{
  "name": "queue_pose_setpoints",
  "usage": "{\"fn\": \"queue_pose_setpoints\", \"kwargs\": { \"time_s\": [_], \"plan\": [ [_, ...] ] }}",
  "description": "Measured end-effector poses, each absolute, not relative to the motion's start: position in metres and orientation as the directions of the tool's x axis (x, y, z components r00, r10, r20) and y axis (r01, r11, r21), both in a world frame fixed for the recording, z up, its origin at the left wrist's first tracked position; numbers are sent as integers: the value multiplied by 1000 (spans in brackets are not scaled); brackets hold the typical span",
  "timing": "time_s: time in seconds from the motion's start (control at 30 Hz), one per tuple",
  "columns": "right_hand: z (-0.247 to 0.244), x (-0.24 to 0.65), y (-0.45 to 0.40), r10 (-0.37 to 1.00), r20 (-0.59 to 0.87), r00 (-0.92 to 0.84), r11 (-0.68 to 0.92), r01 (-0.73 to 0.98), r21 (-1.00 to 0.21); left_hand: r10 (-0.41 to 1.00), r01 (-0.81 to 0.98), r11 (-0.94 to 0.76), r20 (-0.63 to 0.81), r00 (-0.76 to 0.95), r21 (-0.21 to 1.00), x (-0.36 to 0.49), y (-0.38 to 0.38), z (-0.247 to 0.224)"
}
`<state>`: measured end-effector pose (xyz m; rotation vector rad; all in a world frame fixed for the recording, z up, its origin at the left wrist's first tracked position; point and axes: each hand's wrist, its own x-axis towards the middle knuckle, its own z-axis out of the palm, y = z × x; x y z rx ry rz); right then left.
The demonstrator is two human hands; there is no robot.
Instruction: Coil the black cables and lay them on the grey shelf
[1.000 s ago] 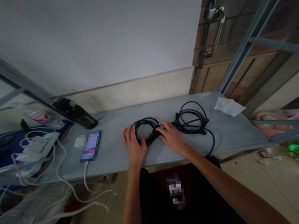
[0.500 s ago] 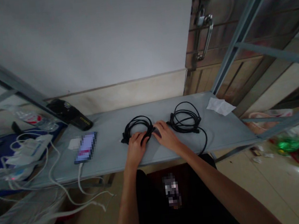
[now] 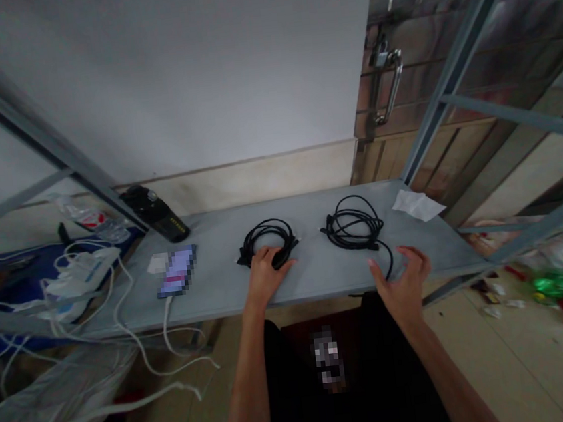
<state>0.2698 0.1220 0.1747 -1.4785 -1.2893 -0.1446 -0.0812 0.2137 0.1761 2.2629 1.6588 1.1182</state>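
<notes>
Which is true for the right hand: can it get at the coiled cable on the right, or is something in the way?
Probably yes: the right hand is open beside the right coil, and nothing visible stands between them.

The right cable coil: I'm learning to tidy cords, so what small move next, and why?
I'd probably close the open right hand on the right coil's loose tail: it shows between thumb and fingers, straggling towards the table's front edge.

Two black cable coils (image 3: 353, 244) and one phone (image 3: 177, 270) lie on the table (image 3: 218, 278). There are two bottles (image 3: 164, 216) and two hands (image 3: 405, 288).
</notes>
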Motion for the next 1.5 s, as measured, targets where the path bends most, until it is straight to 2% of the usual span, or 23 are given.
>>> {"fn": "queue_pose_setpoints", "kwargs": {
  "time_s": [0.13, 0.2, 0.27, 0.33, 0.43, 0.53, 0.67, 0.87, 0.97, 1.07, 1.17, 1.27, 1.4, 1.5],
  "plan": [
    [155, 290, 132, 781, 568, 259, 190, 768, -611, 866, 798, -384, 482, 136, 465, -82, 215, 176],
    [149, 291, 137, 811, 532, 242, 217, 721, -658, 862, 802, -391, 484, 148, 451, -83, 215, 176],
    [147, 290, 140, 819, 491, 297, 210, 642, -738, 860, 803, -393, 488, 149, 448, -83, 214, 177],
    [151, 290, 143, 839, 406, 361, 189, 506, -841, 861, 800, -390, 489, 142, 455, -83, 214, 178],
    [165, 291, 146, 893, 218, 393, 159, 178, -971, 864, 789, -386, 488, 128, 477, -82, 212, 179],
    [191, 292, 146, 914, 126, 385, 172, -90, -981, 864, 768, -390, 490, 114, 508, -81, 211, 180],
    [238, 293, 139, 893, 172, 416, 290, -239, -927, 852, 746, -405, 514, 99, 529, -79, 210, 181],
    [307, 298, 118, 834, 304, 460, 443, -230, -867, 834, 763, -420, 541, 110, 492, -74, 202, 193],
    [326, 303, 107, 809, 352, 471, 491, -211, -845, 832, 709, -457, 540, 127, 537, -60, 190, 202],
    [334, 307, 97, 821, 359, 444, 485, -209, -849, 856, 541, -485, 499, 133, 687, -30, 170, 213],
    [337, 311, 90, 847, 320, 424, 446, -240, -862, 883, 204, -467, 442, 158, 860, 11, 151, 231],
    [341, 316, 83, 855, 290, 429, 419, -242, -875, 891, -90, -401, 411, 193, 912, 49, 138, 260],
    [349, 321, 77, 868, 270, 417, 400, -263, -878, 888, -167, -250, 294, 353, 954, 86, 124, 302],
    [353, 323, 76, 887, 307, 344, 397, -230, -889, 830, -188, -139, 218, 514, 972, 107, 114, 324]
  ]
}}
